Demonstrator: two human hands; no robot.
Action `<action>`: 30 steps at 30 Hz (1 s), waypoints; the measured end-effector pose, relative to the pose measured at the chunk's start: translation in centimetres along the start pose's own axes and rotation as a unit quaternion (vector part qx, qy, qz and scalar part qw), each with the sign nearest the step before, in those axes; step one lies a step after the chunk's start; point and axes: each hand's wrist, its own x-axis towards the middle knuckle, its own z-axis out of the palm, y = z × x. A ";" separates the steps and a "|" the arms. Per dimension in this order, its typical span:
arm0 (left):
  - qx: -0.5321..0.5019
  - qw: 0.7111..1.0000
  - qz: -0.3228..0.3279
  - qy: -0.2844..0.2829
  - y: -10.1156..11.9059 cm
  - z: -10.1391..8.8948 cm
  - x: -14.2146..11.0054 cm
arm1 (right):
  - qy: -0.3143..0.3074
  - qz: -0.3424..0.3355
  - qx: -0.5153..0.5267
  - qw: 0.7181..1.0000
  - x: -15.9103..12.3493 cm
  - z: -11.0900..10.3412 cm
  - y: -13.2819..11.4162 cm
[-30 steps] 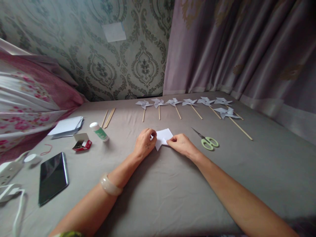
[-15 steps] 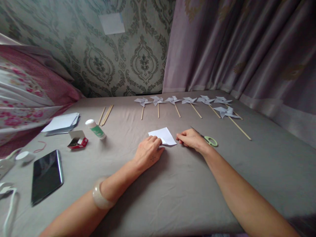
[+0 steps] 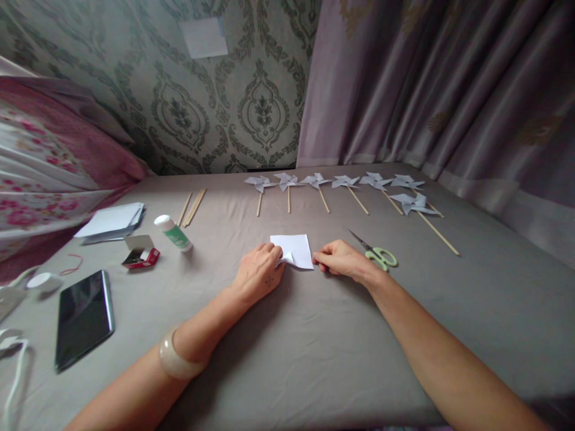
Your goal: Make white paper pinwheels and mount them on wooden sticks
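Note:
A small square sheet of white paper (image 3: 297, 246) lies on the cloth in front of me, its near left corner curled up. My left hand (image 3: 261, 266) is closed on that curled corner, the fingertips hiding part of it. At the paper's lower right edge, my right hand (image 3: 338, 258) has its thumb and fingers pinched together on the edge. Green-handled scissors (image 3: 380, 256) lie just beyond my right wrist, blades pointing away to the left. Farther back is a row of white paper pinwheels (image 3: 316, 181) on wooden sticks.
On the left are loose wooden sticks (image 3: 194, 208), a glue stick (image 3: 173, 233), an open red box (image 3: 141, 254), a stack of paper (image 3: 111, 221), a phone (image 3: 85, 320) and a white cable (image 3: 17, 383). A curtain (image 3: 381, 84) hangs at the right.
The paper has turned and shifted slightly left, and its near left corner now curls up more. Both hands have moved a little left. More of the scissors' handles shows.

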 end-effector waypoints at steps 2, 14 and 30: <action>-0.005 1.000 -0.001 0.005 -0.4 0.1 0.0 | -0.007 -0.006 -0.015 1.000 -0.2 0.1 -0.1; -0.034 0.998 0.039 0.043 -3.2 1.1 0.7 | 0.089 -0.216 -0.253 0.939 -0.4 -0.1 0.3; -0.051 0.995 0.054 0.059 -4.1 1.9 1.3 | 0.145 -0.335 -0.405 0.838 0.1 0.5 1.2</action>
